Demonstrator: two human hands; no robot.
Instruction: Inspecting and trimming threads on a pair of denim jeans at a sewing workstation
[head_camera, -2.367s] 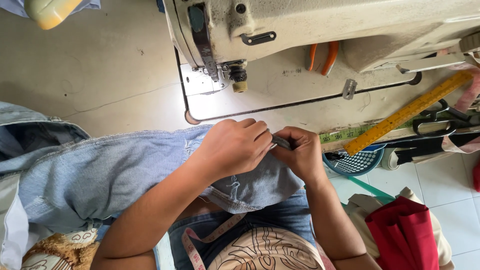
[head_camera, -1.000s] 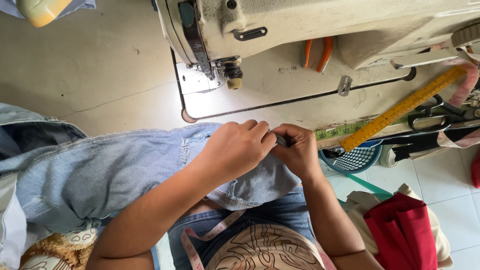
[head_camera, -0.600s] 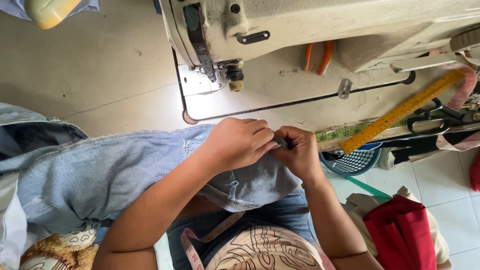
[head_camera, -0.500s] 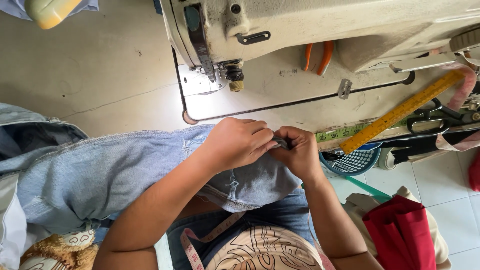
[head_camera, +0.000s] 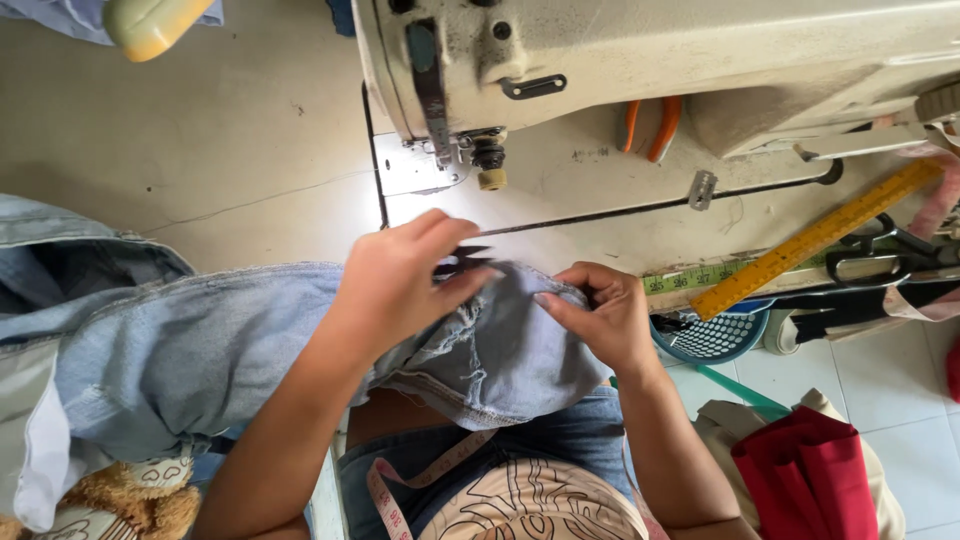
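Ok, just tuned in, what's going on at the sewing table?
A person sits at a sewing machine with light blue jeans spread over the table edge and their lap. The left hand holds a small dark tool, probably snips, at a frayed spot in the denim; the right hand pinches the cloth beside it. The jeans lie in front of the needle, not under it. A yellow ruler and orange pliers lie to the right.

Denim garment (head_camera: 200, 350) matt, frayed; sewing machine (head_camera: 650, 60) painted metal; ruler (head_camera: 815, 240) wood.
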